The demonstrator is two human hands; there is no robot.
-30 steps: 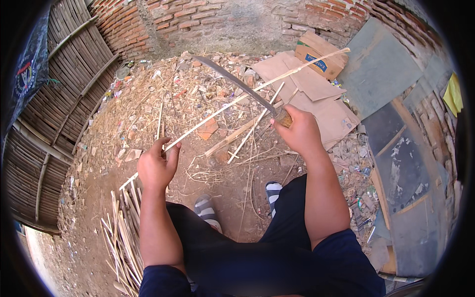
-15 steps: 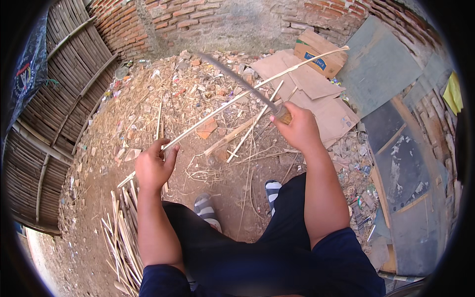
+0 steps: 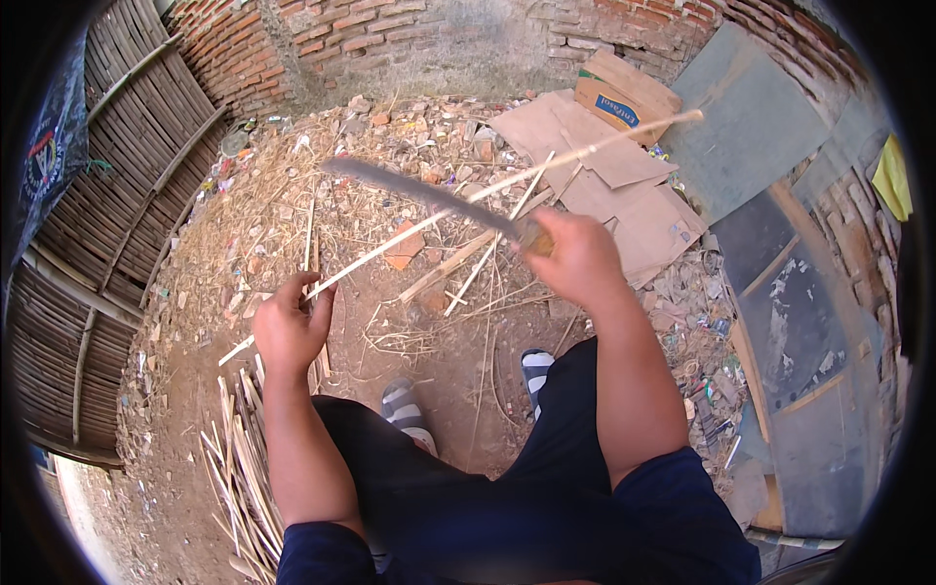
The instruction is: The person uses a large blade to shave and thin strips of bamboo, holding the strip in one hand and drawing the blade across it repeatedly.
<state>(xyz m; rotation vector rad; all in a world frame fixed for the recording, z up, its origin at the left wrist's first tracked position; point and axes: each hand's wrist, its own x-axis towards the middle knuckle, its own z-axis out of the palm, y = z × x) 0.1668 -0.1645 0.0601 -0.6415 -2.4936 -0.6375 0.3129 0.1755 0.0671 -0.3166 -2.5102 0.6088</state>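
Observation:
My left hand [image 3: 288, 327] grips a long, thin pale bamboo strip [image 3: 546, 166] near its lower end; the strip slants up and to the right across the view. My right hand [image 3: 575, 255] is closed on the handle of a long curved dark blade [image 3: 419, 190]. The blade points left and lies across the strip near its middle; whether it touches the strip is unclear because of blur. Below the hands are my dark trousers and striped sandals [image 3: 409, 409].
A bundle of split bamboo strips [image 3: 244, 468] lies on the dirt at lower left. Flattened cardboard [image 3: 595, 166] and a box lie at the back right, grey boards [image 3: 770, 127] to the right. A bamboo fence [image 3: 107, 224] stands left, a brick wall [image 3: 390, 39] behind. Litter and loose sticks cover the ground.
The blade has swung lower and flatter across the strip, its tip now further left. The left hand keeps its hold on the strip.

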